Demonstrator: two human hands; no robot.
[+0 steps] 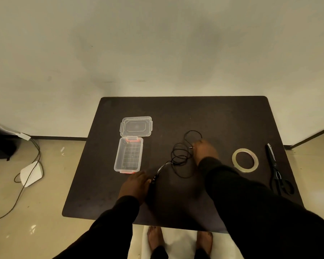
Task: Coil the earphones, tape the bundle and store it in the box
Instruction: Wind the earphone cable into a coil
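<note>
Left hand (134,185): resting at the earphones' (181,156) 7 o'clock end, fingers' state unclear.
Right hand (205,150): fingers pinching the plug at 3 o'clock.
Box (128,156): lying open at 9 o'clock.

Clear glossy plastic box (128,157); matt dark table (223,118)

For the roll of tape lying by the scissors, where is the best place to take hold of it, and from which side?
Grip the roll of tape across its ring wall, one finger inside the open centre and the thumb outside, coming from above. It lies flat on the table, so its thin edge offers little to pinch from the side. The right hand is nearer; the near-left rim keeps clear of the scissors.
</note>
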